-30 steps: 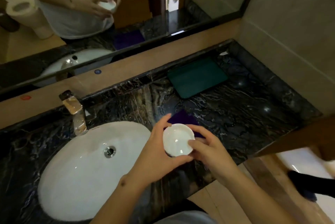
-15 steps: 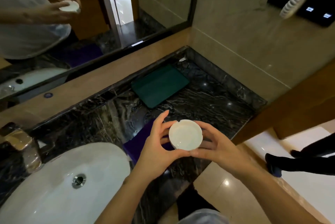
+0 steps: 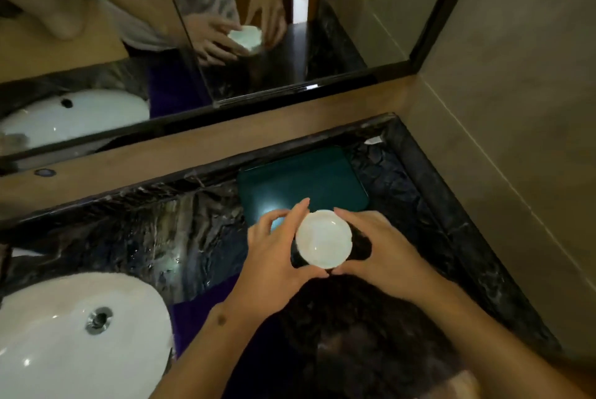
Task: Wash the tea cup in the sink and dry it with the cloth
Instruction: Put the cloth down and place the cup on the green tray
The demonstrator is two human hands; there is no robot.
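A small white tea cup (image 3: 323,239) is held upright over the dark marble counter (image 3: 419,205), its mouth toward me. My left hand (image 3: 277,253) grips its left side with thumb and fingers curled round it. My right hand (image 3: 383,247) grips its right side the same way. The cup sits just in front of a dark green mat (image 3: 303,179). A purple cloth (image 3: 200,308) lies on the counter under my left forearm, partly hidden. The white oval sink (image 3: 64,350) with a metal drain (image 3: 98,319) is at the lower left.
A mirror (image 3: 225,27) runs along the back above a wooden ledge (image 3: 225,140) and reflects my hands and the cup. A beige tiled wall (image 3: 516,108) closes off the right side. The counter's raised marble edge (image 3: 467,237) runs along that wall.
Both hands carried the cup farther back and right, away from the sink toward the green mat. The view shifted right, so the faucet has left the frame.
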